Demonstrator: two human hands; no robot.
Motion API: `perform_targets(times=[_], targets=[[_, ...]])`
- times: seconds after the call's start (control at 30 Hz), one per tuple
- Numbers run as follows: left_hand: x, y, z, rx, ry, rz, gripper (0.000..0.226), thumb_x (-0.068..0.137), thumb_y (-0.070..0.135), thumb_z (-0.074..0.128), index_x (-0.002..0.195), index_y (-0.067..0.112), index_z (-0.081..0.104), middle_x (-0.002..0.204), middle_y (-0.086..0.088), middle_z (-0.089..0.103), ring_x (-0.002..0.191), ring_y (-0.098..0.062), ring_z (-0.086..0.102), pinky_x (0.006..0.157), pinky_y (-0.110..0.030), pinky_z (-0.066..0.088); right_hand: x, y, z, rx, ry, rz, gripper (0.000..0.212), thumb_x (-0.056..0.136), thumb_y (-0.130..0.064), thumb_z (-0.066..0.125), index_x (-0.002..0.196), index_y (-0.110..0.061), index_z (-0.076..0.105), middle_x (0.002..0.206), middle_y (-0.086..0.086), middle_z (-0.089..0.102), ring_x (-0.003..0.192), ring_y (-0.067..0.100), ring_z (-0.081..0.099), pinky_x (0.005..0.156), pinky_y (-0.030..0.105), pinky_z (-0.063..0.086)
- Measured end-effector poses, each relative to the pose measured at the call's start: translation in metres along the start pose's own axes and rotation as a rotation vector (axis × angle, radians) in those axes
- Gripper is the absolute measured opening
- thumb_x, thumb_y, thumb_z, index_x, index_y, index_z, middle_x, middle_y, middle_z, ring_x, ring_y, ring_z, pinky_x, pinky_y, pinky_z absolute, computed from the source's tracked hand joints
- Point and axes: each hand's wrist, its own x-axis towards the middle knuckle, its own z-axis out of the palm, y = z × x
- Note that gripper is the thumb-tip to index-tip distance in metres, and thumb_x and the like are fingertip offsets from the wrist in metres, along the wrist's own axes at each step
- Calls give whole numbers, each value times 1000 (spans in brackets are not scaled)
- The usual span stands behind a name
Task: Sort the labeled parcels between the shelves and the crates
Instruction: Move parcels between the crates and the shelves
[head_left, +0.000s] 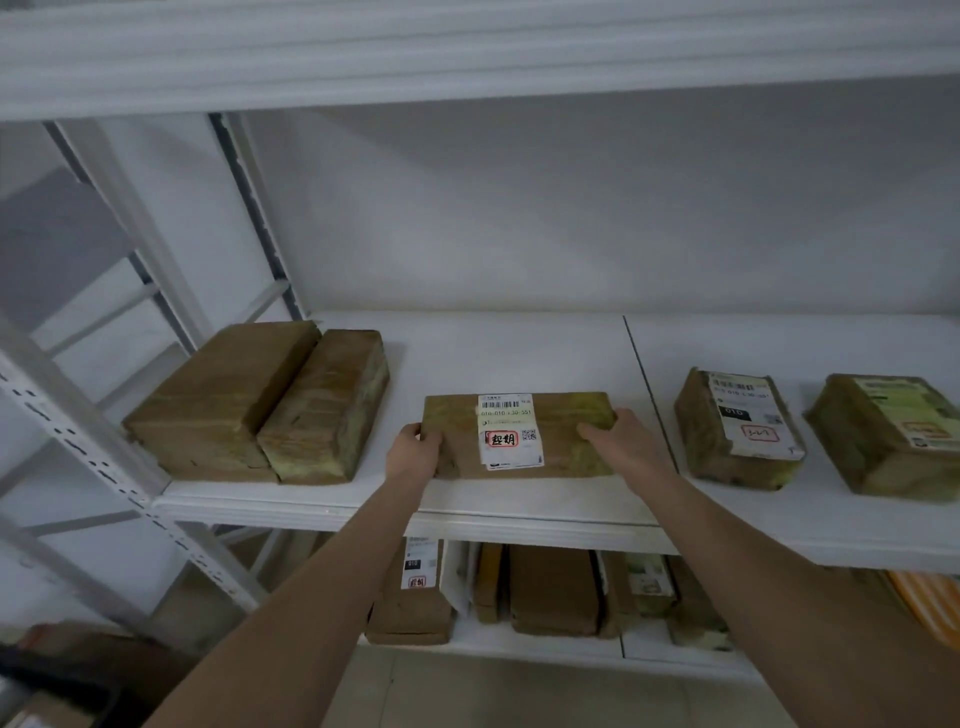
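A flat brown cardboard parcel with a white shipping label and a red stamp lies on the white middle shelf, near its front edge. My left hand grips its left end, fingers curled over the top corner. My right hand grips its right end the same way. Both forearms reach up from the bottom of the view.
Two unlabeled brown parcels lie side by side at the shelf's left end. Two labeled taped parcels lie to the right. The lower shelf holds several upright parcels. A white perforated upright stands at the left.
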Motion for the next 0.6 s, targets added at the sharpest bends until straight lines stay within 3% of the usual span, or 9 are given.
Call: perform_targets(times=[0.17,0.3,0.47,0.6], targets=[[-33,-9,-14,-97,183,-67,39,96,28,48,131,10,49,100,-6,59,84,-22,55,73,-31,45,-9,-3,1,47,-49,-35,63,77,-53,69,119,-9,51,105,6,64,87,21,63,70,33,52],[-65,-21,-34,-116,354,-75,37,97,31,49,129,13,51,114,-7,62,96,-24,59,83,-36,49,-26,-11,14,58,-71,-97,60,72,-52,73,109,-13,47,96,1,62,79,18,61,66,31,48],[-112,-52,-68,-184,578,-130,31,98,30,47,125,17,53,108,0,61,90,-17,57,75,-32,49,-58,-24,51,15,-141,-211,52,76,-57,67,102,-20,42,93,-1,57,83,21,58,74,36,50],[-151,-87,-106,-212,715,-206,27,98,31,47,121,20,55,107,2,60,97,-18,58,90,-38,50,-100,-39,94,-36,-203,-298,48,78,-61,63,100,-23,42,89,-4,53,82,21,56,73,37,50]])
